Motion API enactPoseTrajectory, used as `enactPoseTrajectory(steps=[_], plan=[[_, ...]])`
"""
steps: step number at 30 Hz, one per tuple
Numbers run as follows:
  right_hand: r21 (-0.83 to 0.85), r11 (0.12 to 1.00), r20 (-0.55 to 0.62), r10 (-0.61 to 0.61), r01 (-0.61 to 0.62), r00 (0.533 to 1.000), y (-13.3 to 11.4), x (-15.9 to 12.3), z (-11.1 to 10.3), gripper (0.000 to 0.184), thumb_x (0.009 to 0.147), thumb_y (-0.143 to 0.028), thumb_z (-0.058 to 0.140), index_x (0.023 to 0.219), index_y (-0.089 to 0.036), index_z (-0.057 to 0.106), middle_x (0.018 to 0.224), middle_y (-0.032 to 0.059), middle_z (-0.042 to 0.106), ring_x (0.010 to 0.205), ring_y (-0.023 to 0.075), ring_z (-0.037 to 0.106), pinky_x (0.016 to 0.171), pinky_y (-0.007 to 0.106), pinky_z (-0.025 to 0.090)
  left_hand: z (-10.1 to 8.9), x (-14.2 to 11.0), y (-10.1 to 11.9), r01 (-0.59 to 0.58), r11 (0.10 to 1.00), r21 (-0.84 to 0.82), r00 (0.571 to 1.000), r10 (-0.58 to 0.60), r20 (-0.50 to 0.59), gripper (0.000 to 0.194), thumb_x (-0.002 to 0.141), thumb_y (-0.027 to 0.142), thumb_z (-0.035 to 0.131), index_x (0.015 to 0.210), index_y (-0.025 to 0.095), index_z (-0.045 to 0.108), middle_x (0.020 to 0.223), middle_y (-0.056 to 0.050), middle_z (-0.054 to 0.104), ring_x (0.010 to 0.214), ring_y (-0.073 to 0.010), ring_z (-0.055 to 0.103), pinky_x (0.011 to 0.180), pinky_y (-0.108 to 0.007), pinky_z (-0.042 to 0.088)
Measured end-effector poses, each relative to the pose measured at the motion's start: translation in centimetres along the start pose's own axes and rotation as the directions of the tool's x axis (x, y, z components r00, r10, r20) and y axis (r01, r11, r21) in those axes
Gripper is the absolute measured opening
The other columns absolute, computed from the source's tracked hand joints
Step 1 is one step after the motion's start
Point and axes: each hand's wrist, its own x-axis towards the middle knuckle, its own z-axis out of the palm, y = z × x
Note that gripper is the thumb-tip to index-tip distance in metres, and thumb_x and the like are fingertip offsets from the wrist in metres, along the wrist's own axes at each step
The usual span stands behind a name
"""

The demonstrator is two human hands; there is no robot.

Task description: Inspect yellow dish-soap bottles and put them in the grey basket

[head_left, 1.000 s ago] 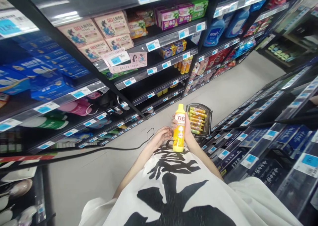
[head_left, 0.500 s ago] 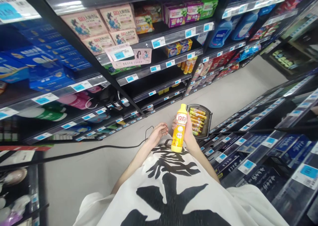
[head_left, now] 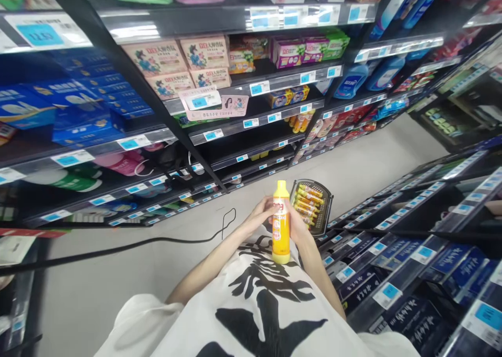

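Observation:
A yellow bottle (head_left: 281, 223) with a yellow cap stands upright in front of my chest. My right hand (head_left: 297, 222) wraps around its right side. From the left, my left hand (head_left: 262, 214) closes its fingers on the upper label. Just beyond the bottle, a dark shopping basket (head_left: 327, 202) sits on the floor with several more yellow bottles lying in it.
Black store shelves (head_left: 243, 122) with boxes, bottles and blue price tags line the left side of the aisle. Another shelf unit (head_left: 411, 242) with dark blue packs runs along the right. A black cable (head_left: 157, 242) crosses the grey floor.
My left hand moved from beside the bottle onto its upper part. The bottle turned more upright, and the view tilted up a little.

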Motion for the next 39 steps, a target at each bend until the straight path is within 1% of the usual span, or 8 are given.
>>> enactPoseTrajectory(steps=[4,11,16,20,25,28,34,39], plan=[[-0.125,0.992,0.036,-0.026,0.03,0.999,0.2,-0.7,1.0,0.042,0.085,-0.05,0.073,0.119,-0.025,0.066,0.101,0.0043,0.075,0.083,0.021,0.072,0.069,0.034,0.062,0.8,0.7,0.7,0.025,1.0,-0.009,1.0,-0.025,-0.002,0.05,0.081,0.048,0.076,0.118,0.015,0.068,0.083,-0.004,0.068,0.058,-0.0126,0.056,0.054,-0.025,0.044],[-0.286,0.917,0.04,-0.277,0.276,0.96,-2.1,-2.9,2.1,0.043,0.085,-0.044,0.075,0.124,-0.027,0.07,0.136,0.0065,0.066,0.131,0.0267,0.057,0.117,0.044,0.04,1.1,1.2,0.1,-0.075,0.976,-0.202,0.98,0.035,-0.194,0.041,0.074,0.042,0.081,0.103,0.015,0.069,0.098,-0.01,0.073,0.089,-0.0229,0.069,0.081,-0.032,0.053],[-0.34,0.814,-0.067,-0.52,0.47,0.851,-4.6,-3.6,-0.3,0.077,0.084,-0.039,0.077,0.152,-0.04,0.04,0.162,0.0092,0.037,0.101,0.0214,0.07,0.102,0.05,0.054,0.4,2.5,-1.4,-0.178,0.976,0.124,0.94,0.206,-0.272,0.039,0.063,0.021,0.083,0.092,0.02,0.057,0.091,-0.003,0.071,0.084,-0.0185,0.065,0.077,-0.028,0.05],[-0.365,0.868,-0.202,-0.428,0.337,0.881,-4.7,-2.0,-2.3,0.095,0.082,-0.043,0.078,0.159,-0.041,0.024,0.165,0.015,0.029,0.076,0.0127,0.069,0.092,0.048,0.059,-0.5,3.9,-2.8,-0.116,0.94,0.32,0.913,0.228,-0.338,0.037,0.058,0.013,0.074,0.091,0.02,0.057,0.083,0.002,0.066,0.075,-0.0158,0.061,0.071,-0.026,0.045],[-0.347,0.881,-0.127,-0.384,0.322,0.914,-3.0,0.5,-5.8,0.081,0.085,-0.044,0.075,0.155,-0.038,0.036,0.161,0.0121,0.039,0.115,0.0269,0.068,0.101,0.05,0.054,0.1,5.4,-3.3,-0.059,0.941,0.333,0.905,0.192,-0.38,0.026,0.059,0.014,0.07,0.084,0.019,0.06,0.079,0.0,0.064,0.072,-0.0168,0.059,0.068,-0.027,0.045],[-0.513,0.811,-0.032,-0.346,0.281,0.938,-1.6,2.6,-9.7,0.079,0.076,-0.035,0.082,0.148,-0.033,0.048,0.158,0.0095,0.044,0.144,0.0318,0.045,0.117,0.052,0.04,1.3,6.6,-3.6,-0.021,0.923,0.385,0.915,0.173,-0.364,0.027,0.058,0.011,0.068,0.082,0.02,0.06,0.077,0.0,0.063,0.07,-0.0167,0.057,0.066,-0.028,0.043],[-0.745,0.654,-0.023,-0.22,0.13,0.975,-0.5,5.9,-16.3,0.099,0.041,-0.017,0.09,0.136,-0.023,0.061,0.146,0.0136,0.057,0.139,0.0402,0.047,0.118,0.057,0.033,5.9,10.4,-3.9,-0.003,0.852,0.524,0.987,0.088,-0.137,0.033,0.057,0.009,0.067,0.088,0.019,0.06,0.079,0.0,0.062,0.071,-0.0163,0.055,0.064,-0.027,0.042],[-0.69,0.69,0.054,-0.254,0.22,0.966,-3.9,5.3,-18.3,0.048,0.051,-0.021,0.082,0.098,-0.024,0.072,0.104,0.0095,0.072,0.102,0.0365,0.067,0.099,0.055,0.051,12.9,14.5,-3.4,-0.094,0.819,0.566,0.993,0.036,0.114,0.028,0.058,0.01,0.069,0.083,0.018,0.06,0.074,0.001,0.06,0.066,-0.0144,0.052,0.06,-0.026,0.041]])
